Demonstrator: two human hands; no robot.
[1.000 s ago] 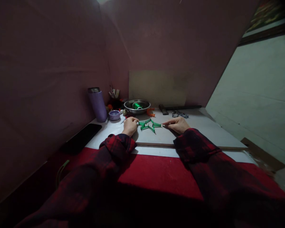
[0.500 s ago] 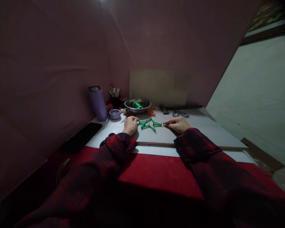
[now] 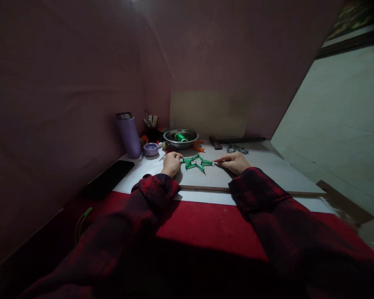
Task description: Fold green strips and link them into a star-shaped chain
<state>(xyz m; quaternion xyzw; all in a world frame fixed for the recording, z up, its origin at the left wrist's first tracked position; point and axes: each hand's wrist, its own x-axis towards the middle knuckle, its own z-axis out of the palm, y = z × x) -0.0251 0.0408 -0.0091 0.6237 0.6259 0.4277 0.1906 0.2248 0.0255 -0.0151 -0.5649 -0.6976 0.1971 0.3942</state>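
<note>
Green thread strung around several upright nails forms a star outline (image 3: 207, 163) on the white board (image 3: 202, 181). My left hand (image 3: 172, 163) rests at the star's left point, fingers curled and thumb and forefinger pinched by the nail there. At the opposite point is my right hand (image 3: 236, 163), its fingertips drawn together against the star's right tip. Anything between the fingertips of either hand is too small to make out. Behind the star, a spool of green thread (image 3: 180, 138) lies in a metal bowl (image 3: 178, 145).
A purple tumbler (image 3: 130, 137), a small purple dish (image 3: 151, 150) and a black phone (image 3: 109, 179) are on the left. Behind the hands lie an orange curved piece (image 3: 199, 146), a hammer (image 3: 216, 143) and a heap of nails (image 3: 238, 149). Red cloth (image 3: 205, 224) covers the near side.
</note>
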